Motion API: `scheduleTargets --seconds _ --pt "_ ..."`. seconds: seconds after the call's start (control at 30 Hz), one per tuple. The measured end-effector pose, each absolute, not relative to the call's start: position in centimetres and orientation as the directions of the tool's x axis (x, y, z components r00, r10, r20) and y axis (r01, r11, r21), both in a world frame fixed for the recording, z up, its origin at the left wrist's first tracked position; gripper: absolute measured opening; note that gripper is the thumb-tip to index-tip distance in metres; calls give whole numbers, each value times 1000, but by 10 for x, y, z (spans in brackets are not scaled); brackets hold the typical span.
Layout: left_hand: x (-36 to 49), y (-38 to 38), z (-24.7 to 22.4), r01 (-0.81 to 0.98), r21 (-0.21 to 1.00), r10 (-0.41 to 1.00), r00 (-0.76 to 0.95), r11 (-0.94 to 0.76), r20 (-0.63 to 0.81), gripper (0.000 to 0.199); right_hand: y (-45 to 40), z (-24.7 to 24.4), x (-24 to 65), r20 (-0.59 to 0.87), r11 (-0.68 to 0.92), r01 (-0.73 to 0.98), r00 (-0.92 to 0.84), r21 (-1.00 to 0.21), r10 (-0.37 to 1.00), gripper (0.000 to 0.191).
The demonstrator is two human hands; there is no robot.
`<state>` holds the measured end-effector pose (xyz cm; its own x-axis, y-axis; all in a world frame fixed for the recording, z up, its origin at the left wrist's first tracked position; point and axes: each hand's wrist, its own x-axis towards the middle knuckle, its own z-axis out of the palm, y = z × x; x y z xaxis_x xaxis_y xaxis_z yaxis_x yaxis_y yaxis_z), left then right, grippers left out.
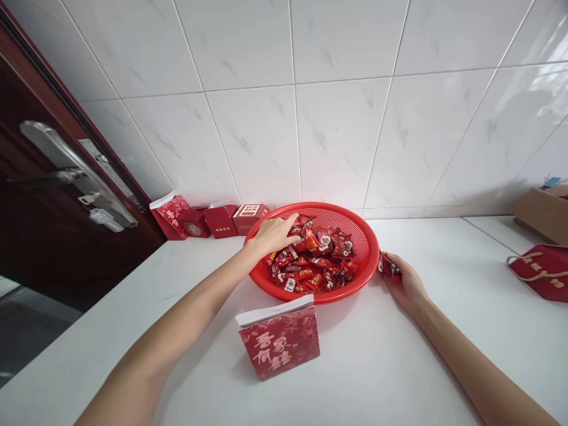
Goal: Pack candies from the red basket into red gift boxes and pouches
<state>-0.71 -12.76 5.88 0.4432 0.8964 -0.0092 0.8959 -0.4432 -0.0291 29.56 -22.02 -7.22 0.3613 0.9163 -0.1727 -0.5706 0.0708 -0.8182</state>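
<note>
A red plastic colander [370, 236] holds a heap of wrapped candies [317, 278] in red, orange and dark wrappers. My left hand [274, 234] reaches over its left rim with thumb and fingers apart, the fingertips at the upper candies; part of the fingers is hidden among the wrappers. Just outside the right rim, my right hand [406, 281] is closed around wrapped candies [390, 267] in red and dark wrappers; how many I cannot tell. In front of the colander stands a red gift box [281, 340] with pale lettering and its white-edged top upward.
Several small red boxes [222, 220] line the tiled wall [337, 136] at the back left. A red box with a cord handle [544, 272] and a cardboard box [541, 213] sit at the right. A dark door [44, 195] with keys borders the white countertop [364, 367].
</note>
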Motion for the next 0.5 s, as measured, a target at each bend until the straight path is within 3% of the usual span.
scheduleTargets --seconds 0.07,0.13,0.2,0.3,0.4,0.5 --pt "-7 -136 63 900 -72 895 435 -430 97 60 -220 -73 296 -176 69 -571 364 -818 915 19" --pt "-10 -145 67 844 -39 840 536 -534 90 43 -219 -73 296 -185 66 -574 367 -816 912 18" --pt "-14 -153 71 739 96 731 674 -667 -104 31 -219 -73 297 -193 62 -578 369 -813 909 17" --pt "-15 -161 71 657 276 515 735 -701 -442 41 -219 -73 296 -198 62 -579 375 -813 906 15" --pt "-5 -167 63 655 223 464 698 -722 -545 49 -220 -72 296 -194 64 -577 376 -814 906 16" --pt "12 -173 56 625 91 487 684 -775 -543 38 -220 -72 296 -189 60 -573 365 -818 912 19"
